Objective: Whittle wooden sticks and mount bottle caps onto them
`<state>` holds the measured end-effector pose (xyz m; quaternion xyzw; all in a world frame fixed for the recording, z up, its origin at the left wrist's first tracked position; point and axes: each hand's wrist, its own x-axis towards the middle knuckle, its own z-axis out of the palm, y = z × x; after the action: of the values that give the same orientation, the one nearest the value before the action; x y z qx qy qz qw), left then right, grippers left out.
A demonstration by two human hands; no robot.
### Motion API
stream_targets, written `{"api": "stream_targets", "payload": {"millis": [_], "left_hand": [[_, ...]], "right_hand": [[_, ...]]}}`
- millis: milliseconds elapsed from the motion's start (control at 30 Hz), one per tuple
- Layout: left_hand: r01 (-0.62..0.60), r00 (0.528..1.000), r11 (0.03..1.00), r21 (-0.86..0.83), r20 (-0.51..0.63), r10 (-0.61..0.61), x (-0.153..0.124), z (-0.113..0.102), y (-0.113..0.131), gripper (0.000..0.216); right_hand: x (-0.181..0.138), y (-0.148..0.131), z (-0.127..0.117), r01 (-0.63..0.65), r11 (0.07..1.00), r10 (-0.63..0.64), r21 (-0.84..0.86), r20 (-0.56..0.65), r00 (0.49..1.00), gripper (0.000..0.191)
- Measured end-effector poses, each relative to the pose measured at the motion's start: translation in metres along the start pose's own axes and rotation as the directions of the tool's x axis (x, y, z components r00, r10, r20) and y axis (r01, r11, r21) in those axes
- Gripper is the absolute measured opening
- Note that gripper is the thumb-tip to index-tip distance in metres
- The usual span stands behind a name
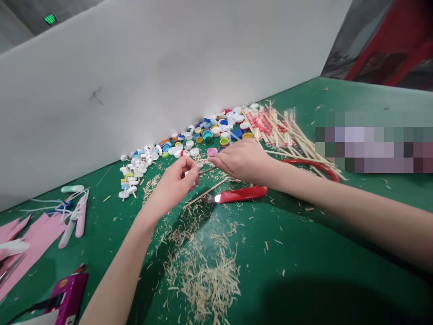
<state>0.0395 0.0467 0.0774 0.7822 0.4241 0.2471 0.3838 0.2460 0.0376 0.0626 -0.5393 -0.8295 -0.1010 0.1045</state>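
Note:
My left hand (177, 183) is closed, its fingertips pinching a small white bottle cap (187, 173) that is mostly hidden. A thin dark rod (207, 170) spans the gap between my hands, its far end at the cap. Around the other end of the rod my right hand (241, 158) is wrapped, palm down; any handle is hidden inside the fist. Just below the hands lies a red-handled tool (243, 194) with a metal tip, beside a thin wooden stick (206, 193). A pink cap (212, 152) sits by my right fingertips.
Loose coloured bottle caps (208, 135) line the white partition (189, 58). Wooden chopsticks (304, 140) and a curved red handle (314, 164) lie right. Wood shavings (209, 275) cover the front. Left are small cap-and-stick pieces (130, 180), glue-gun-like purple device (72, 293) and pink sheets (37, 243).

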Motion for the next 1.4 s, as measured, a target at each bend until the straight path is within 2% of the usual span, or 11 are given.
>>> {"api": "stream_targets", "payload": {"millis": [333,433,533,633,733,833,900,1000,1133,1267,1400], "left_hand": [[0.421,0.873,0.832,-0.361,0.409,-0.265,0.012,-0.003,-0.005,0.026],[0.283,0.954,0.926,-0.251,0.17,-0.246,0.012,0.001,-0.005,0.025],[0.026,0.977,0.998,0.052,-0.212,-0.014,0.008,0.008,-0.002,0.029],[-0.201,0.86,0.86,0.469,-0.337,0.384,0.005,0.008,-0.004,0.02],[-0.429,0.645,0.506,0.748,-0.138,0.752,0.005,-0.001,-0.016,0.007],[-0.523,0.492,0.253,0.814,0.046,0.87,0.006,-0.009,-0.031,0.011],[-0.537,0.493,0.281,0.796,0.025,0.87,0.005,-0.007,-0.036,0.01],[-0.427,0.677,0.639,0.639,-0.243,0.695,0.004,0.007,-0.029,0.014],[-0.088,0.927,0.996,0.018,-0.366,0.089,0.005,0.012,-0.008,0.031],[-0.051,0.877,0.742,-0.668,-0.386,-0.287,0.0,-0.039,-0.01,0.032],[-0.103,0.77,0.626,-0.773,-0.46,-0.441,-0.01,-0.082,-0.024,0.024]], "right_hand": [[-0.003,0.003,0.009,0.157,0.987,-0.151,0.035,-0.124,0.981,0.06],[-0.001,0.005,0.01,0.128,0.991,-0.123,0.044,-0.108,0.987,0.059],[0.001,0.007,0.008,0.055,0.996,-0.046,0.068,-0.118,0.992,0.061],[0.002,0.006,0.004,0.01,0.992,0.007,0.123,-0.14,0.99,0.062],[0.002,0.002,0.005,-0.026,0.984,0.042,0.177,-0.089,0.995,0.061],[0.002,-0.002,0.012,-0.034,0.969,0.032,0.244,0.011,0.999,0.056],[0.003,-0.003,0.018,-0.038,0.956,0.023,0.29,0.054,0.998,0.055],[0.005,-0.003,0.024,-0.011,0.955,0.006,0.297,0.019,1.0,0.056],[0.005,0.013,0.026,0.059,0.98,-0.041,0.191,-0.098,0.994,0.06],[-0.004,0.055,0.028,-0.165,0.986,0.165,-0.011,-0.055,0.985,0.06],[-0.008,0.08,0.032,-0.291,0.954,0.288,-0.07,-0.052,0.956,0.065]]}}
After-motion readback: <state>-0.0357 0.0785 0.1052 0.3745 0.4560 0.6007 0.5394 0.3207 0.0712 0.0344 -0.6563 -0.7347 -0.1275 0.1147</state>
